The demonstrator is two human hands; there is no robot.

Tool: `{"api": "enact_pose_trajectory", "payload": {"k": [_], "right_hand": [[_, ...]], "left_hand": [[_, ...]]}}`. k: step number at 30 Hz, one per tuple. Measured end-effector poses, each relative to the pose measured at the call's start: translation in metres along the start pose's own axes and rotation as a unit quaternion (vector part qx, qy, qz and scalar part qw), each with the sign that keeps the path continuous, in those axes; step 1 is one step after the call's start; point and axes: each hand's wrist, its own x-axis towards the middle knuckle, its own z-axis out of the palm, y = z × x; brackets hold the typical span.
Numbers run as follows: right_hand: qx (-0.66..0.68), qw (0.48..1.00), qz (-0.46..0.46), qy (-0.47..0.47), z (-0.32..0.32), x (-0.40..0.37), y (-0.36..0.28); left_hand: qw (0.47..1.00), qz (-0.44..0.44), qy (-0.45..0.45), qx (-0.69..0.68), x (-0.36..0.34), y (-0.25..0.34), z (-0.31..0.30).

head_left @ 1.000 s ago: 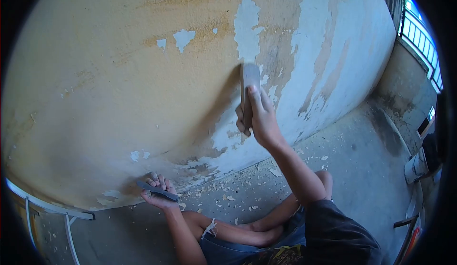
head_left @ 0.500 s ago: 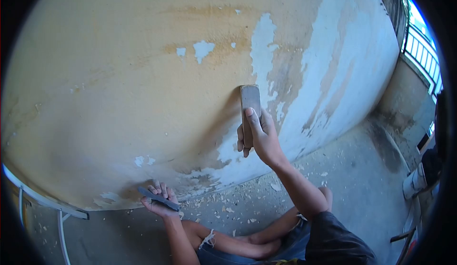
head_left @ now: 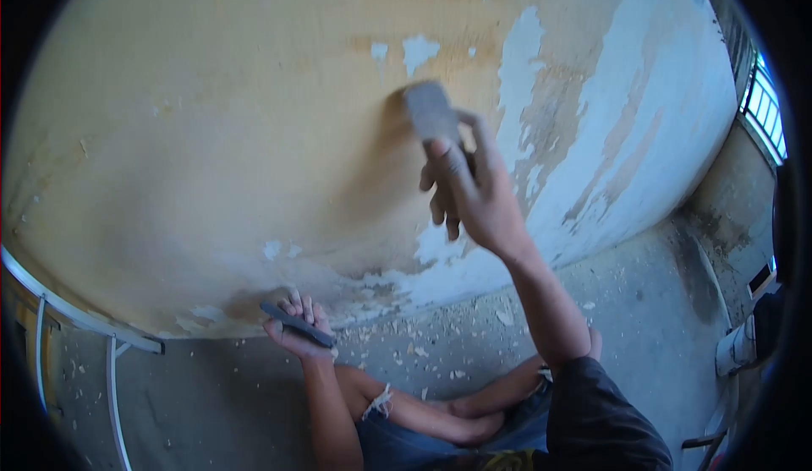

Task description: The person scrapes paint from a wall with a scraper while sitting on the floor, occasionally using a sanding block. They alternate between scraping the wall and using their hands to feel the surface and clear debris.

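A grey, dusty rectangular block (head_left: pixel 431 109) lies close against the peeling yellow wall (head_left: pixel 279 133), its top tilted leftward. My right hand (head_left: pixel 484 196) grips the block's lower end, thumb on the near face, and is slightly blurred by motion. Bare pale patches (head_left: pixel 419 52) show in the paint just above it. Low down, by the foot of the wall, my left hand (head_left: pixel 306 342) is palm up with curled fingers. Across that palm rests a thin dark flat bar (head_left: pixel 296 325), held between thumb and fingers; its exact kind cannot be made out.
Paint flakes (head_left: pixel 406 348) litter the concrete floor (head_left: pixel 228 395) along the wall. My crossed legs (head_left: pixel 423 412) are below my hands. A white metal frame (head_left: pixel 114 395) stands at left. At right are a white bucket (head_left: pixel 734 348), a side wall (head_left: pixel 732 192) and a railing (head_left: pixel 764 107).
My right hand has moved the block up and left along the wall, tilting it leftward. The left hand keeps its hold on the dark bar. The camera view has shifted slightly.
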Motion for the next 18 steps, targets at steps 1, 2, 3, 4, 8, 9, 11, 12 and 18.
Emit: {"api": "enact_pose_trajectory", "payload": {"k": [1, 2, 3, 4, 8, 9, 11, 12, 18], "right_hand": [[0.004, 1.0, 0.028, -0.001, 0.002, -0.008, 0.013], [-0.036, 0.999, 0.002, 0.036, 0.006, -0.015, 0.028], [-0.077, 0.994, -0.035, 0.074, 0.009, -0.019, 0.044], [-0.109, 0.991, -0.038, 0.064, 0.013, -0.03, 0.076], [-0.179, 0.981, -0.03, 0.072, 0.003, -0.064, 0.155], [-0.168, 0.979, -0.007, 0.118, -0.001, -0.066, 0.158], [-0.094, 0.979, 0.013, 0.18, 0.002, -0.072, 0.162], [-0.053, 0.977, -0.001, 0.207, 0.013, -0.075, 0.181], [-0.126, 0.971, -0.017, 0.204, 0.012, -0.073, 0.193]], "left_hand": [[1.0, 0.007, 0.006, -0.015, 0.002, -0.002, 0.0], [0.999, 0.015, 0.006, -0.03, 0.0, -0.001, -0.002], [1.0, 0.009, 0.016, -0.024, -0.001, 0.0, -0.004], [1.0, 0.006, 0.001, -0.02, 0.001, 0.0, -0.003], [0.999, -0.003, -0.021, -0.035, 0.001, -0.003, 0.0], [0.999, -0.002, -0.018, -0.035, 0.001, -0.003, -0.003], [0.997, 0.0, -0.051, -0.051, 0.003, -0.003, -0.006], [0.997, -0.004, -0.052, -0.052, 0.005, -0.004, -0.008], [0.998, -0.007, -0.046, -0.047, 0.003, -0.004, -0.008]]}}
